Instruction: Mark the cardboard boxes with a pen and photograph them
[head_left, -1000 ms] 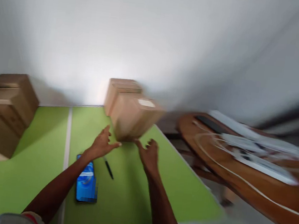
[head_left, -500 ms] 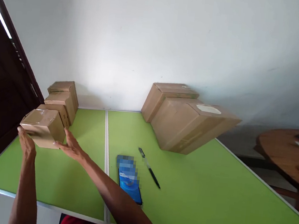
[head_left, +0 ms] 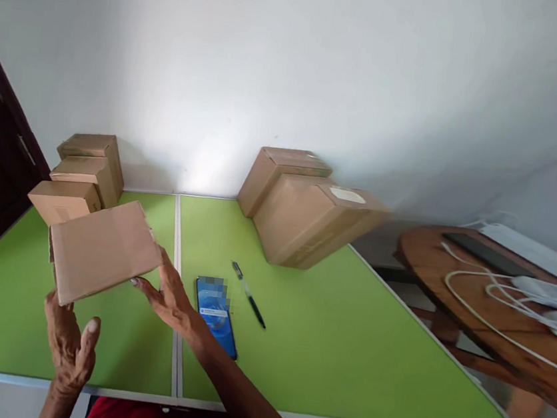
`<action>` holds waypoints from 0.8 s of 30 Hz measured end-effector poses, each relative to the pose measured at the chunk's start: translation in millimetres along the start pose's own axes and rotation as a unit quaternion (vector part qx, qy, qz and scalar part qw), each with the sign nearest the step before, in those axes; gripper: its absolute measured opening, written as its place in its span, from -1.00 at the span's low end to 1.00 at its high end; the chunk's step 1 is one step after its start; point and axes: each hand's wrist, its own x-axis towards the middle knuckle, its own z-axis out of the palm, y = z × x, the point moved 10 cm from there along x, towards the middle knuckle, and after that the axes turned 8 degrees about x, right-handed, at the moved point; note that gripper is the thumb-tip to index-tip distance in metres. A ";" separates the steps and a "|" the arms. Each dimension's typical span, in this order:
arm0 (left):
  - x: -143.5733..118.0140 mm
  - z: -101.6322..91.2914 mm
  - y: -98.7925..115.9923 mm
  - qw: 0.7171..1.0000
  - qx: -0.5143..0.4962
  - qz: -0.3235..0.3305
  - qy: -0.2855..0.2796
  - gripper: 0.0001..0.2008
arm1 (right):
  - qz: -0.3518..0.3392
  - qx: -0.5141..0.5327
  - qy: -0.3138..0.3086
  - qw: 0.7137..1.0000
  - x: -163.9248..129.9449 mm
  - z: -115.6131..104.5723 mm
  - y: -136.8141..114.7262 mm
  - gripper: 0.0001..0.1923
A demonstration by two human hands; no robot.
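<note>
— What do we have in our hands?

— A small cardboard box (head_left: 103,249), lifted off the green table (head_left: 344,337) and tilted, its broad plain face turned up toward us. Our left hand (head_left: 69,346) sits under its near left corner, fingers spread and thumb up. Our right hand (head_left: 171,294) presses its fingertips against the box's right edge. So the two hands are apart, with the box clamped between them.

— And where is the box over the table?

— Above the left half, just left of the pale seam (head_left: 177,278) that runs down the tabletop. Behind it, along the left edge toward the wall, we see three more small boxes (head_left: 82,170) in a row, touching one another.

— What lies beside our right hand?

— A phone (head_left: 217,309) with a lit blue screen, flat on the table just right of the seam, close to our wrist. A black pen (head_left: 248,294) lies just beside it, angled, not touching it.

— Anything farther off?

— Two bigger cartons (head_left: 308,216) against the white wall, one in front of the other, the nearer one bearing a white label. Off to the right stands a round wooden table (head_left: 450,289) with white cables (head_left: 493,307) and a dark flat device we cannot make out.
</note>
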 end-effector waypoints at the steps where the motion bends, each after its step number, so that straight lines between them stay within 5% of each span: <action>1: 3.0 0.8 14.4 0.999 0.015 0.043 0.003 -0.24 | 0.027 0.015 0.014 0.999 -5.1 -12.8 -5.2 -0.16; 8: 54.2 -2.6 118.7 0.954 -0.023 0.291 -0.072 -0.33 | 0.095 0.160 0.059 0.981 -13.2 -67.3 -23.8 -0.27; 12: 86.8 3.2 151.0 0.937 -0.063 0.318 -0.131 -0.46 | 0.184 0.218 0.091 0.954 -18.3 -79.6 6.2 -0.27; 18: 116.6 44.5 147.2 0.939 -0.145 0.221 -0.221 -0.49 | 0.278 0.303 0.121 0.903 -34.6 -89.2 39.7 -0.42; 24: 121.3 68.3 115.8 0.966 -0.167 0.110 -0.165 -0.05 | 0.222 0.344 0.139 0.902 -38.7 -94.2 29.7 -0.34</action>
